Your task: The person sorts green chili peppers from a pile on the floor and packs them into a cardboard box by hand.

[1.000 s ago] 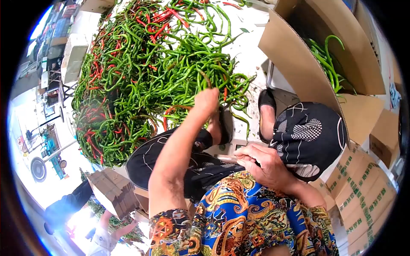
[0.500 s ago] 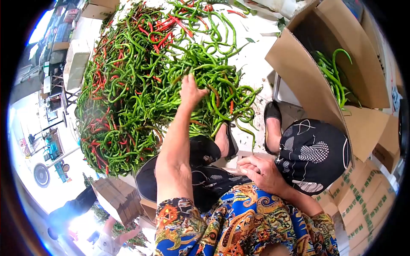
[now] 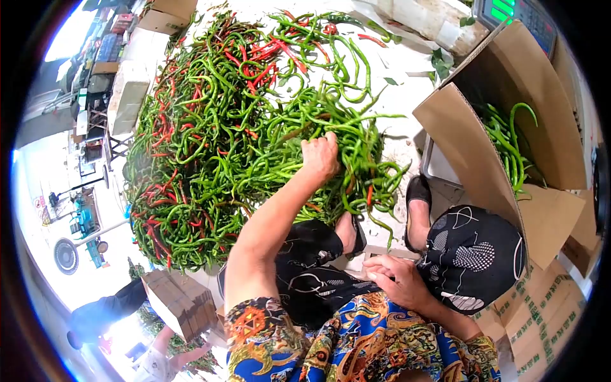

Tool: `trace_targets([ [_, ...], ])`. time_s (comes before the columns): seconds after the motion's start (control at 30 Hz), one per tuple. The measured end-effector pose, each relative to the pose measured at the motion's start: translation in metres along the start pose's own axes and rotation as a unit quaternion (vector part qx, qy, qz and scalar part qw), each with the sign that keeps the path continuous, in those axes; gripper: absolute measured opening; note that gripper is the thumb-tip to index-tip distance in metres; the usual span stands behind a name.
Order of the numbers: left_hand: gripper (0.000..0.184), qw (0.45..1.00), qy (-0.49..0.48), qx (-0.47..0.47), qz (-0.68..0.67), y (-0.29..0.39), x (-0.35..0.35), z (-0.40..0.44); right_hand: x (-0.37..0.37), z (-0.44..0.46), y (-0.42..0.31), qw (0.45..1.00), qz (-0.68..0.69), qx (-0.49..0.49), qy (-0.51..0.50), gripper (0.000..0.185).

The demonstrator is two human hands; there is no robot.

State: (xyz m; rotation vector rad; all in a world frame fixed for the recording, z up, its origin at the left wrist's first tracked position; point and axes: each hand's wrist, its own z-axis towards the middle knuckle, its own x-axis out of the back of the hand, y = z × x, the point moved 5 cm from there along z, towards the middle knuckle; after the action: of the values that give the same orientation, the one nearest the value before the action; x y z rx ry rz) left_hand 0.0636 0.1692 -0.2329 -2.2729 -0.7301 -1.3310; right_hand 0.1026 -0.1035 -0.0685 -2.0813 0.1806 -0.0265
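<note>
A large heap of green chili peppers [image 3: 219, 137] mixed with red chili peppers [image 3: 262, 75] spreads over the white floor in front of me. My left hand [image 3: 320, 156] reaches into the near right part of the heap, its fingers curled around green chili peppers. The peppers beside its fingertips are blurred by motion, and the ends of the fingers are partly hidden. My right hand [image 3: 398, 280] rests over my lap by the right knee. Its fingers are loosely bent together and no object shows in them.
At right stands an open cardboard box [image 3: 468, 137] holding green peppers [image 3: 506, 143], with a scale display [image 3: 517, 16] behind it. Flattened cartons [image 3: 541, 312] lie lower right. At lower left a person [image 3: 105, 318] is beside a stack of cardboard [image 3: 179, 302]. A fan [image 3: 66, 255] stands left.
My left hand has gone from spread fingers above the peppers to curled fingers in them, a little to the right and nearer me. The view has shifted slightly; my right hand stays on my lap.
</note>
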Motion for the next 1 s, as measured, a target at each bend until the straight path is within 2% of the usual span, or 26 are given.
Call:
trace_targets([
  [0.03, 0.054, 1.0, -0.015, -0.02, 0.01, 0.004, 0.001, -0.002, -0.001, 0.0, 0.001, 1.0, 0.005, -0.004, -0.001, 0.019],
  [0.07, 0.065, 0.999, -0.044, -0.008, 0.001, 0.001, 0.002, -0.003, -0.001, 0.0, -0.001, 1.0, -0.002, -0.006, -0.01, 0.019],
  [0.2, 0.088, 1.0, 0.011, -0.002, -0.026, -0.018, -0.024, 0.013, -0.004, 0.002, -0.008, 1.0, -0.011, 0.006, -0.024, 0.02],
  [0.23, 0.082, 0.999, -0.007, 0.016, -0.037, -0.017, -0.031, 0.017, -0.005, 0.002, -0.008, 0.999, -0.01, 0.013, -0.028, 0.02],
  [0.3, 0.072, 0.998, 0.001, -0.046, -0.038, -0.013, -0.031, 0.015, -0.003, -0.001, -0.009, 0.999, -0.018, 0.026, -0.017, 0.019],
  [0.37, 0.061, 0.995, -0.011, -0.078, -0.068, -0.01, 0.008, -0.001, -0.001, -0.001, -0.012, 0.999, -0.026, 0.044, -0.005, 0.019],
  [0.47, 0.053, 0.997, -0.033, -0.047, -0.051, -0.029, 0.061, -0.017, -0.002, -0.001, -0.015, 0.997, -0.045, 0.068, -0.01, 0.019],
  [0.53, 0.046, 0.997, 0.024, -0.011, -0.079, -0.05, 0.113, -0.038, -0.002, -0.001, -0.022, 0.997, -0.055, 0.06, -0.02, 0.02],
  [0.6, 0.05, 0.987, 0.114, -0.024, -0.114, -0.07, 0.156, -0.065, -0.003, -0.002, -0.028, 0.998, -0.036, 0.053, -0.019, 0.02],
  [0.63, 0.048, 0.976, 0.128, -0.001, -0.175, -0.081, 0.168, -0.075, -0.003, -0.003, -0.029, 0.998, -0.027, 0.05, -0.02, 0.021],
  [0.67, 0.05, 0.969, 0.086, 0.018, -0.232, -0.094, 0.161, -0.077, -0.004, -0.002, -0.026, 0.999, -0.021, 0.046, -0.021, 0.021],
  [0.77, 0.054, 0.933, -0.018, 0.028, -0.359, -0.12, 0.136, -0.091, -0.004, -0.005, -0.025, 0.997, -0.03, 0.053, -0.042, 0.022],
  [0.8, 0.055, 0.872, -0.005, 0.039, -0.487, -0.119, 0.147, -0.101, -0.004, -0.005, -0.023, 0.998, -0.028, 0.045, -0.04, 0.022],
  [0.83, 0.056, 0.797, 0.034, 0.007, -0.603, -0.104, 0.176, -0.117, -0.005, -0.007, -0.017, 0.998, -0.026, 0.035, -0.045, 0.023],
  [0.9, 0.06, 0.718, 0.078, 0.015, -0.691, -0.113, 0.186, -0.133, -0.004, -0.006, -0.019, 0.999, -0.018, 0.027, -0.042, 0.025],
  [0.93, 0.062, 0.697, 0.044, 0.034, -0.715, -0.114, 0.19, -0.141, -0.004, -0.006, -0.019, 0.998, -0.02, 0.036, -0.041, 0.025],
  [1.0, 0.062, 0.669, 0.056, 0.012, -0.741, -0.118, 0.192, -0.151, -0.004, -0.004, -0.017, 0.999, -0.016, 0.033, -0.036, 0.025],
])
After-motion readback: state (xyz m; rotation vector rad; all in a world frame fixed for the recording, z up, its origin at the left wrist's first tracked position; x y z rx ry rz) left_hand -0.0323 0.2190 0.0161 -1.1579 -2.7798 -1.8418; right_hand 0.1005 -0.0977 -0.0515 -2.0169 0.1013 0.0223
